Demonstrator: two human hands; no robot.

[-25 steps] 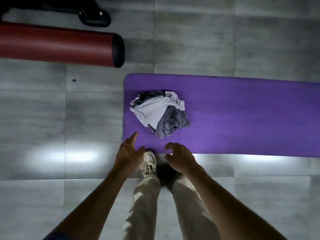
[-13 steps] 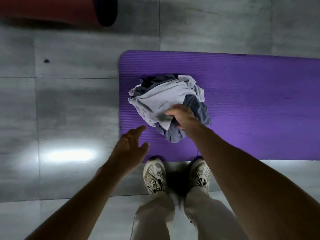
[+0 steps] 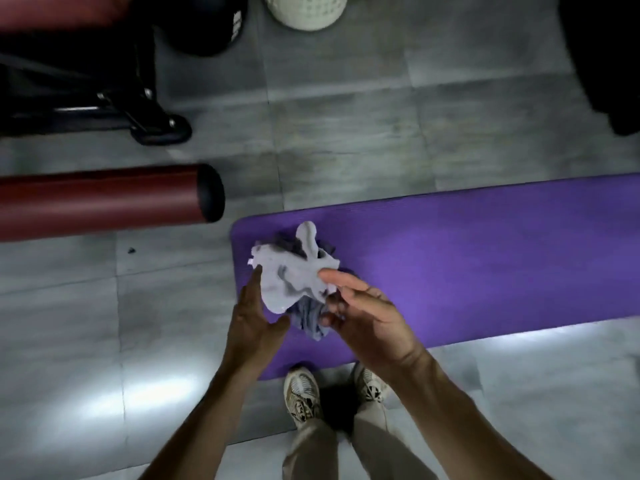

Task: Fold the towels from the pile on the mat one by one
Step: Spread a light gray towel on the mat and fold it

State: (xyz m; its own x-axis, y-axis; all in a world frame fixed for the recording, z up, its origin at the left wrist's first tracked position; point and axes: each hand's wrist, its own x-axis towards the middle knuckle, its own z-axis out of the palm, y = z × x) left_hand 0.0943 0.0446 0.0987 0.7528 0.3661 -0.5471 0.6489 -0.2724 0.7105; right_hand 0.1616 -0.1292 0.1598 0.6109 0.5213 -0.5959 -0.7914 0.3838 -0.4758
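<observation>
A crumpled light grey towel (image 3: 292, 271) is lifted above the left end of the purple mat (image 3: 467, 258). My right hand (image 3: 363, 317) pinches its right edge between thumb and fingers. My left hand (image 3: 254, 317) is open, its fingertips touching the towel's left edge. Darker grey towels (image 3: 310, 318) of the pile lie bunched on the mat beneath and behind the lifted one, partly hidden by it and by my hands.
A dark red padded roller (image 3: 107, 200) lies on the grey tiled floor left of the mat. Black equipment legs (image 3: 152, 124) stand behind it. A white perforated basket (image 3: 306, 10) sits at the top edge. My shoes (image 3: 301, 396) touch the mat's near edge.
My right hand has taken hold of the light grey towel and raised it off the pile. My left hand has come up to its left edge. The view has tilted up.
</observation>
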